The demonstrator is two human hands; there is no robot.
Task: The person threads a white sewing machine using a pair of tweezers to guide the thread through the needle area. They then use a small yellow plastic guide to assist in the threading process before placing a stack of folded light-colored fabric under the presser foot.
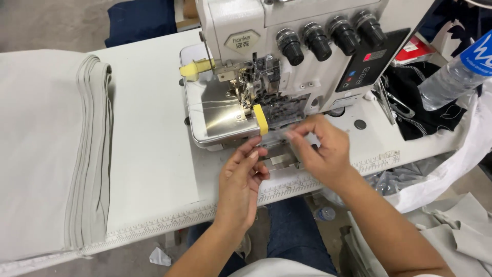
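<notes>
My left hand point(243, 177) and my right hand point(320, 149) meet in front of a white overlock sewing machine point(307, 46), just below its yellow finger guard point(260, 119). The thumb and forefinger of my right hand pinch a small pale grey strip point(277, 136) beside the guard. The fingertips of my left hand are drawn together under the strip's left end; whether they grip it is unclear. The needle and presser foot area point(251, 87) lies just above my hands, next to the shiny metal plate point(218, 115).
A stack of folded grey fabric point(92, 154) lies at the left of the white table point(148, 154). A measuring tape strip point(169, 221) runs along the table's front edge. At the right are a plastic water bottle point(451, 77), dark cloth point(430, 115) and white bags point(451, 169).
</notes>
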